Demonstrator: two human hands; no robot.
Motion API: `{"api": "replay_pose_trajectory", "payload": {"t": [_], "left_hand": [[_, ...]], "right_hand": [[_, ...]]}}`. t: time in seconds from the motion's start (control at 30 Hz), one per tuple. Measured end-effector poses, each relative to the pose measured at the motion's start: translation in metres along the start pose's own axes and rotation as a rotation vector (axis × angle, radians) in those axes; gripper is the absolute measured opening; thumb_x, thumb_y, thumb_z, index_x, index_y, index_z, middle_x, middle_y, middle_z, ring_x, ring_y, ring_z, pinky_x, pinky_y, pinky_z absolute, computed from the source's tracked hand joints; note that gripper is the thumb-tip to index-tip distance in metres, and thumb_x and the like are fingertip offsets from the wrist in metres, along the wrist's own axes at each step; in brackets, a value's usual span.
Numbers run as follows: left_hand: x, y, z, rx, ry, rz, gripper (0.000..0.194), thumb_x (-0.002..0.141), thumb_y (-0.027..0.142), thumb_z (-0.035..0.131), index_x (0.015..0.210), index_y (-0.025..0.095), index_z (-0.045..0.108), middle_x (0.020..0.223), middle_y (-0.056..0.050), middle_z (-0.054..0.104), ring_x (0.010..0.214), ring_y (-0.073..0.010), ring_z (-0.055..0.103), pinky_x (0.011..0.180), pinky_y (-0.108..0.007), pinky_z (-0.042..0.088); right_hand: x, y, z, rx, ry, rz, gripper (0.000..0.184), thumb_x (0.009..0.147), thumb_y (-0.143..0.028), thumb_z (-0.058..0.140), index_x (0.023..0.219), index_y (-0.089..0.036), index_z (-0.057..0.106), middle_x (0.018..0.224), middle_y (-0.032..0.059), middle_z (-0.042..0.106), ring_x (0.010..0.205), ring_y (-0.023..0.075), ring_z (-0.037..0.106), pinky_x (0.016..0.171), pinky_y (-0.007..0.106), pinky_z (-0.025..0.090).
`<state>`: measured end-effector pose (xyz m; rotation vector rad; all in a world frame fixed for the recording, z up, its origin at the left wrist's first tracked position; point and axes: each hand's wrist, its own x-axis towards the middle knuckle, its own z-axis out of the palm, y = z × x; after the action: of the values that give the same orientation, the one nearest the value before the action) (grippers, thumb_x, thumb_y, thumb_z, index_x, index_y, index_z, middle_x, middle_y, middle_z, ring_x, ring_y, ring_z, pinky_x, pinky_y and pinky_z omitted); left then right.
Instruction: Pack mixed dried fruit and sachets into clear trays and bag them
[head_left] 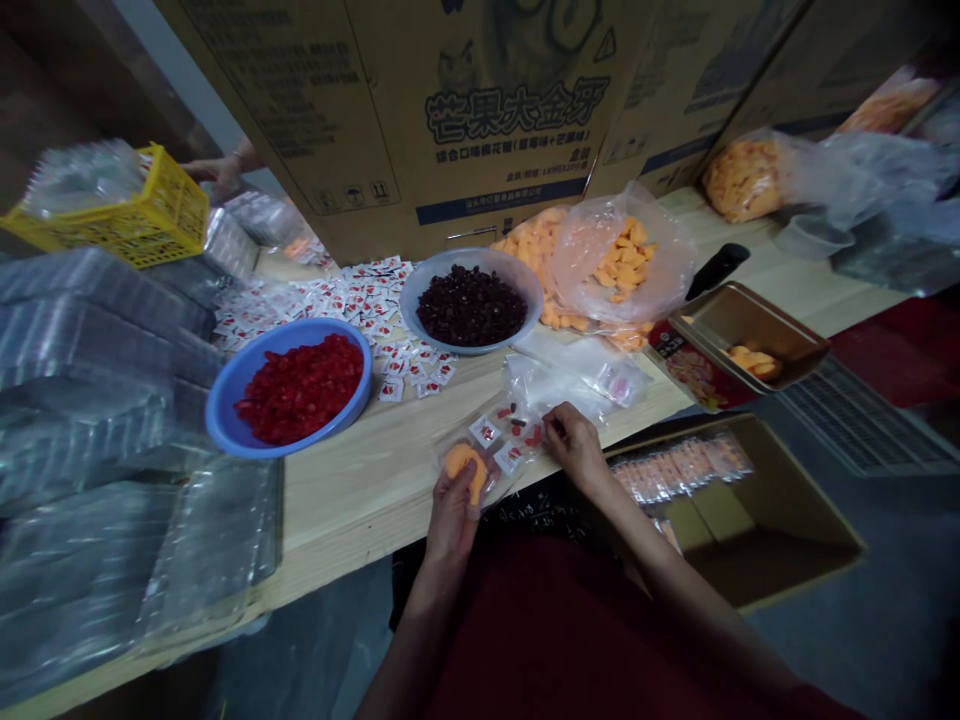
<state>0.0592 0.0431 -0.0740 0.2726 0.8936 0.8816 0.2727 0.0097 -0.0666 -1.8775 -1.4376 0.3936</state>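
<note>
My left hand [453, 505] grips a clear plastic tray [491, 460] at its near left end, above the table's front edge. The thumb lies over an orange candy piece [474, 468] in it. Two small printed sachets [484, 431] and several red and dark pieces [517, 425] also lie in the tray. At its far right end is my right hand [574, 440], fingers pinched together; what they hold is too small to make out. Clear plastic bags [570, 375] lie just beyond. Behind are a blue bowl [217, 415] of red pieces and a pale bowl [412, 310] of dark pieces.
Many sachets [360, 295] are spread behind the bowls. Stacked clear trays [82, 350] and a yellow basket [169, 215] stand left, near another person's hand [221, 172]. Right are bagged orange candy [626, 260], a brown tin [787, 325] and a low carton [810, 540] with packs.
</note>
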Motion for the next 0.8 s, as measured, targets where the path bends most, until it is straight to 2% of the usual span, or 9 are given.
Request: {"api": "replay_pose_trajectory", "payload": {"t": [0.1,0.2,0.33,0.47,0.53,0.63,0.8], "left_hand": [[0.003,-0.003,0.000,0.008,0.009,0.004,0.042,0.073,0.021,0.082,0.112,0.017,0.068,0.114,-0.010,0.074,0.111,-0.0269,0.068,0.104,-0.042,0.051],[0.004,-0.006,0.000,0.027,0.018,0.034,0.043,0.073,0.025,0.082,0.112,0.017,0.068,0.114,-0.009,0.074,0.109,-0.0261,0.068,0.103,-0.042,0.051],[0.001,-0.010,0.008,0.085,0.000,0.089,0.045,0.072,0.031,0.083,0.112,0.017,0.067,0.113,-0.009,0.073,0.104,-0.0251,0.070,0.098,-0.041,0.052],[-0.002,-0.013,0.018,0.149,-0.017,0.103,0.046,0.070,0.032,0.085,0.109,0.016,0.068,0.109,-0.009,0.073,0.100,-0.0240,0.070,0.094,-0.039,0.053],[-0.002,-0.015,0.019,0.153,-0.005,0.095,0.046,0.067,0.033,0.086,0.107,0.016,0.068,0.104,-0.007,0.074,0.097,-0.0232,0.070,0.092,-0.039,0.053],[0.000,-0.018,0.018,0.146,-0.015,0.086,0.044,0.068,0.034,0.086,0.104,0.017,0.068,0.101,-0.005,0.073,0.093,-0.0216,0.069,0.090,-0.038,0.053],[0.011,-0.028,0.030,0.149,-0.078,0.162,0.038,0.072,0.034,0.082,0.104,0.018,0.067,0.100,-0.003,0.071,0.092,-0.0174,0.066,0.081,-0.028,0.051]], "right_hand": [[-0.001,-0.005,-0.003,-0.091,-0.010,-0.055,0.016,0.093,-0.016,0.044,0.084,-0.019,0.056,0.085,0.0060,0.057,0.080,0.0200,0.054,0.072,0.030,0.041],[-0.005,-0.011,-0.001,-0.084,-0.029,-0.059,0.016,0.093,-0.015,0.044,0.082,-0.020,0.055,0.084,0.0052,0.056,0.077,0.0194,0.054,0.070,0.029,0.040],[-0.007,-0.016,0.010,0.002,-0.075,-0.027,0.014,0.094,-0.018,0.048,0.083,-0.020,0.056,0.082,0.0032,0.058,0.074,0.0176,0.056,0.068,0.027,0.040],[0.005,-0.014,0.025,-0.121,-0.037,0.002,0.007,0.094,-0.019,0.051,0.091,-0.020,0.057,0.086,0.0039,0.060,0.075,0.0190,0.056,0.069,0.028,0.040],[0.015,-0.013,0.031,-0.202,-0.024,-0.038,0.007,0.095,-0.018,0.050,0.095,-0.020,0.057,0.089,0.0055,0.060,0.080,0.0206,0.056,0.069,0.029,0.040],[0.027,-0.018,0.038,-0.248,-0.049,-0.124,0.015,0.097,-0.015,0.044,0.089,-0.020,0.056,0.087,0.0066,0.060,0.082,0.0217,0.055,0.070,0.029,0.039],[0.023,-0.040,0.046,-0.244,-0.119,-0.258,0.018,0.095,-0.012,0.047,0.081,-0.020,0.056,0.085,0.0071,0.061,0.081,0.0216,0.053,0.071,0.030,0.039]]}}
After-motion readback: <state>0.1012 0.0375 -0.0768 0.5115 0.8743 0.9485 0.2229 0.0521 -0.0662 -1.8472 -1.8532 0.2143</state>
